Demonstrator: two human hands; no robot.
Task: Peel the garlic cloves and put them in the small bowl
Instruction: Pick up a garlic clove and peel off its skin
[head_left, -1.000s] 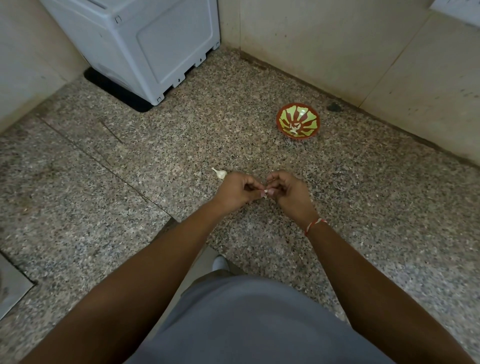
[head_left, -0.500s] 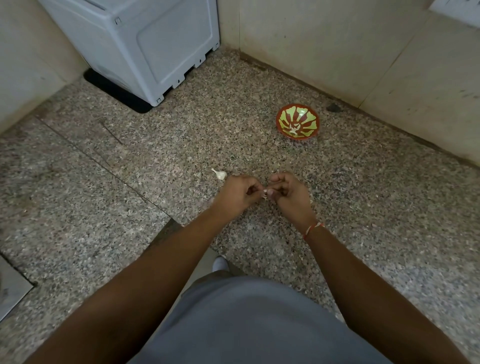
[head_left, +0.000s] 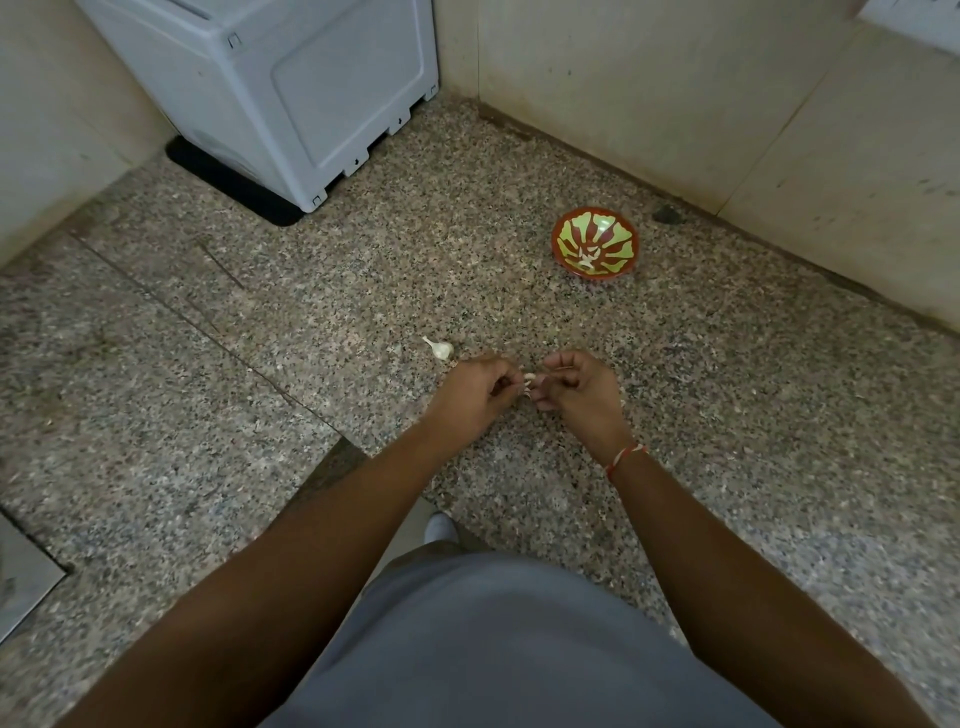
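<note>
Peeling step: left hand (head_left: 475, 392) and right hand (head_left: 579, 387) both pinch garlic clove (head_left: 529, 382) between fingertips; next, strip skin, carry forward-right to small bowl (head_left: 595, 244); spare garlic (head_left: 440, 348) just beyond left hand

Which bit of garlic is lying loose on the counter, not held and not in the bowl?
The garlic piece with the stalk, just beyond the left hand; another clove is pinched between both hands.

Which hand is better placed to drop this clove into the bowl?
Right hand: the small bowl sits ahead on its side, while the left hand also pinches the clove.
</note>
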